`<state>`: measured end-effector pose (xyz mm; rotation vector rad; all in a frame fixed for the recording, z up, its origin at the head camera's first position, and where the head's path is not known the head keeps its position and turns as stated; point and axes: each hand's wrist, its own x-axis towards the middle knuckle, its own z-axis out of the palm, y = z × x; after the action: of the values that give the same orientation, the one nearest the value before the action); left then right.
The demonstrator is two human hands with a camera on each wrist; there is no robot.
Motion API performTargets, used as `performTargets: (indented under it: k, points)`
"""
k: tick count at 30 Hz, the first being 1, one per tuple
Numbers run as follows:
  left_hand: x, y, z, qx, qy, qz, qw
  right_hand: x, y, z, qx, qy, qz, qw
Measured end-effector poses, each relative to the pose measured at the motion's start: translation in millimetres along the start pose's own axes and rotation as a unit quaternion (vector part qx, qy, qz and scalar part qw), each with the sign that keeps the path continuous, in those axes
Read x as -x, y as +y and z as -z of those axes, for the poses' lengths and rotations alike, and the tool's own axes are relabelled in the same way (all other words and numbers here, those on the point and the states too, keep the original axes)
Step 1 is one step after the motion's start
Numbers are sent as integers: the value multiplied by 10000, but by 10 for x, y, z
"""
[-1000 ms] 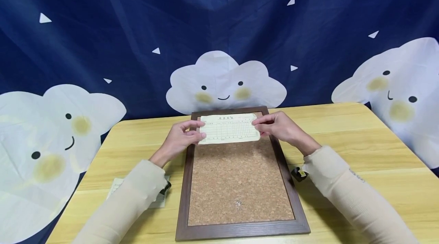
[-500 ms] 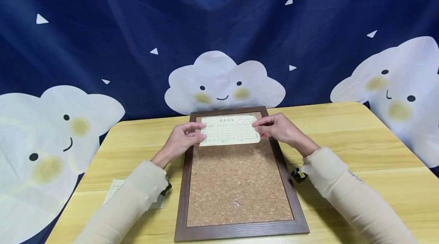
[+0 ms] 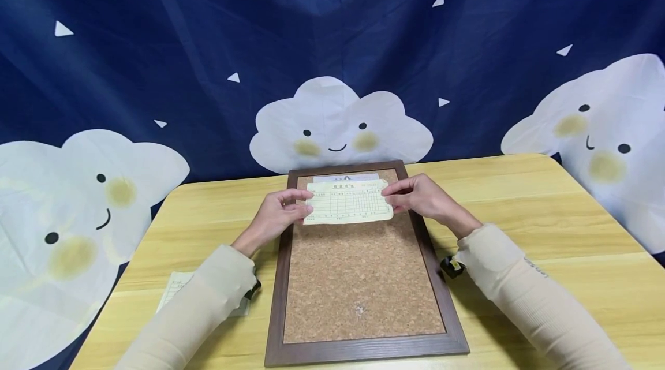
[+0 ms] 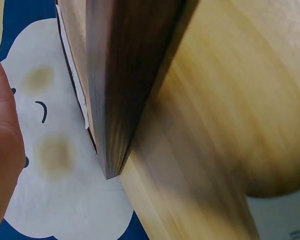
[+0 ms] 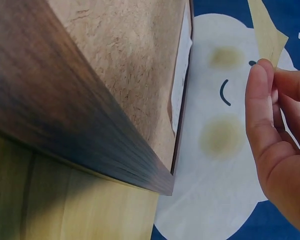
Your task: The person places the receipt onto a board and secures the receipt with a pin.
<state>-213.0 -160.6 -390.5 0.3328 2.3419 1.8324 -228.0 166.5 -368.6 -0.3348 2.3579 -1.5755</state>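
A pale yellow printed form (image 3: 349, 204) is held up by its two short sides over the top of a cork board (image 3: 363, 277) with a dark brown wooden frame. My left hand (image 3: 277, 211) pinches its left edge between thumb and fingers. At the opposite edge, my right hand (image 3: 419, 198) pinches the form near its right side. In the right wrist view the thumb and index finger grip a corner of that form (image 5: 266, 37), apart from the board. Behind it, a white paper strip (image 3: 347, 177) shows on the cork near the top frame.
Partly under my left forearm, more printed paper slips (image 3: 176, 285) lie on the wooden table (image 3: 561, 231). A black wrist camera (image 3: 453, 266) sits by the right sleeve. A dark blue curtain (image 3: 291, 29) with smiling clouds hangs behind the table.
Both hands have lowered the form slightly toward me. The white paper strip near the top of the board has come into view above it.
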Motion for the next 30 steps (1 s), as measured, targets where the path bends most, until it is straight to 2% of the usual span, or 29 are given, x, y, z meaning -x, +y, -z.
performTargets:
  k: [8,23,30]
  points:
    - [3,-22,10,170,-66,52,9998,-13,12,-12,-3,-6,-23,10000]
    - [-28,-86,17,-154,-174,202,9995,-58,57,-51,1,-56,16,10000]
    - [-28,-109,-9,-21,-241,182,9995,-78,89,-59,192,-59,-14,9998]
